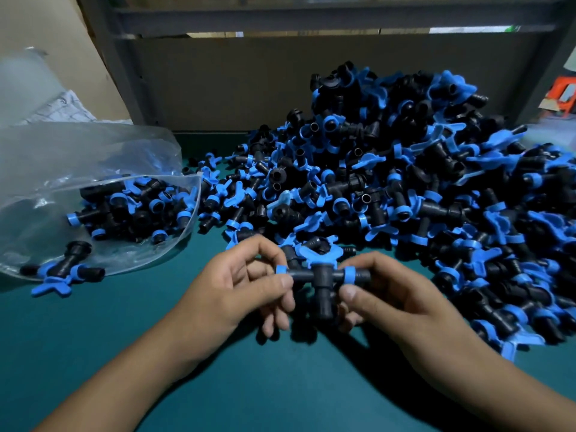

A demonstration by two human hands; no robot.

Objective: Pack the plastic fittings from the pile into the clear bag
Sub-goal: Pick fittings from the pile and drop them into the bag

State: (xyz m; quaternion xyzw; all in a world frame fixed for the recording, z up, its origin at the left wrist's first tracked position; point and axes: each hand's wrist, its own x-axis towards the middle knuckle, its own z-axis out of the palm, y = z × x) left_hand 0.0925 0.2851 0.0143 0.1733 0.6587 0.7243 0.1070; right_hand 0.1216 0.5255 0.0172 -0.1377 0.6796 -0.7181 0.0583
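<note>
Clear bag (62,169) lies on its side at far left on green tabletop (124,353), mouth facing right, part-filled w/ fittings; one fitting (67,271) sits at its near edge. Centre: left hand (246,288) & right hand (383,294) each pinch one arm of a black T-fitting (321,280), both grips clamped on it. Pile (405,188) fills the right. Risk: bag mouth sags low, so a tossed fitting could bounce out or spill what's inside.

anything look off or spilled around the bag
One fitting lies at the clear bag's open mouth, its blue wing handle out on the green table rather than inside. Otherwise nothing stands out.
</note>
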